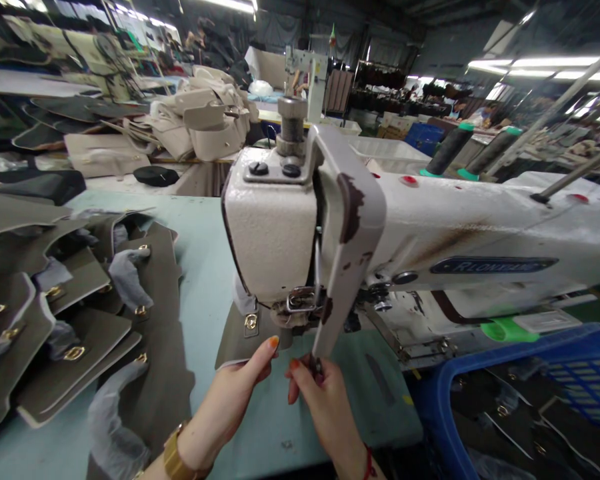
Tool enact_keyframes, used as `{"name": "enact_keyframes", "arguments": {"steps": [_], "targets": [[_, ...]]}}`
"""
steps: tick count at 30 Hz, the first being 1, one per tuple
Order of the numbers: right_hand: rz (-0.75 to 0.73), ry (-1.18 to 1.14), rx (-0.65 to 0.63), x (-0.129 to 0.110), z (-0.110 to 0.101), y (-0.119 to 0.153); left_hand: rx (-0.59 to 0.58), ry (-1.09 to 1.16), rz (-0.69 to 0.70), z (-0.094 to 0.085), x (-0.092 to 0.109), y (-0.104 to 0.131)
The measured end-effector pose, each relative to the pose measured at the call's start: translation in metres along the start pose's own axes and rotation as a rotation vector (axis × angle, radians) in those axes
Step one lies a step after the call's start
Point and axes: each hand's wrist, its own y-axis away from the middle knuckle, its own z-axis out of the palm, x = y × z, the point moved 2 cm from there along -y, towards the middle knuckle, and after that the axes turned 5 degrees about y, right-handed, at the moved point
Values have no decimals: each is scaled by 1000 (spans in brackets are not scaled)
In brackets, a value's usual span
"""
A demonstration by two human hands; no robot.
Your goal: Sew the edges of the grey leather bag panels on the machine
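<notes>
My left hand pinches the near edge of a grey-brown leather piece, thumb on top. A gold metal clasp sits on this piece, which lies partly under the head of a white sewing machine. The needle area is hidden behind the machine's parts. My right hand is just right of the left, below the bent metal guard. Its fingers are closed around something small, dark and metallic, mostly hidden. The two hands are apart, over the pale green tabletop.
Several grey-brown leather pieces with gold clasps and plastic-wrapped straps lie piled on the left. At the lower right, a blue plastic basket holds more of them. Beige bags are heaped behind. Dark thread cones stand behind the machine arm.
</notes>
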Motion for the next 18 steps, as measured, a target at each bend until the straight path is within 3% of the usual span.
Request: {"name": "enact_keyframes", "arguments": {"steps": [4,8,12,18], "targets": [[-7,181,-36,33,1,2,-38,-24,23,1,2,-7],[-180,526,-33,58,6,12,-27,-22,49,0,3,-15],[-390,714,-76,69,12,22,-39,-50,70,-3,5,-23],[-442,781,-78,78,13,22,-96,-128,57,-5,6,-34]]}}
